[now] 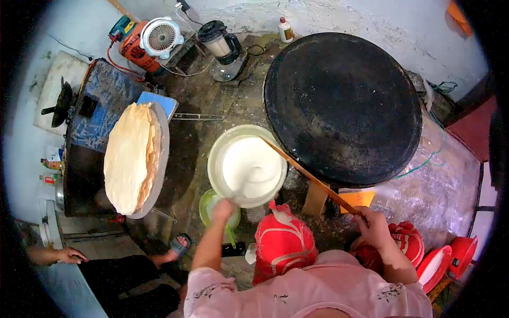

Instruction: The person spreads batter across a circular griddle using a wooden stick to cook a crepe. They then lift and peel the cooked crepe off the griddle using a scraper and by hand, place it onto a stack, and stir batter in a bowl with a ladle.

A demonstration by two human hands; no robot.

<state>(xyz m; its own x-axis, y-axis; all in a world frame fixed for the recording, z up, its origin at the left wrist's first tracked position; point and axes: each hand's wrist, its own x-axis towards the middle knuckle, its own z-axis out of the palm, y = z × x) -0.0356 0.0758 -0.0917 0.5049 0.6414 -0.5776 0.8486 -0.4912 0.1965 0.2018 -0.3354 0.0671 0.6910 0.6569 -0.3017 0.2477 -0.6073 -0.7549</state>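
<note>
My left hand [223,209] is closed at the near rim of a pale bucket [213,164] of white batter [248,159]. It grips a utensil [246,183] that dips into the batter; motion blur hides its kind. My right hand [369,225] is wrapped round the lower end of a long wooden spatula [313,177]. The spatula slants up to the left, its far tip over the bucket's right rim. Beyond it lies a large round black griddle [344,106] with nothing on it. A green bowl [205,209] with a handle sits beside the bucket, partly behind my left hand.
A stack of thin flatbreads [127,159] rests on a round board to the left. Behind are a blender [218,47], a fan [162,37], a gas cylinder [139,50] and a bottle [285,30]. Another person's hand [71,255] shows at lower left. A red sack [283,238] stands close to me.
</note>
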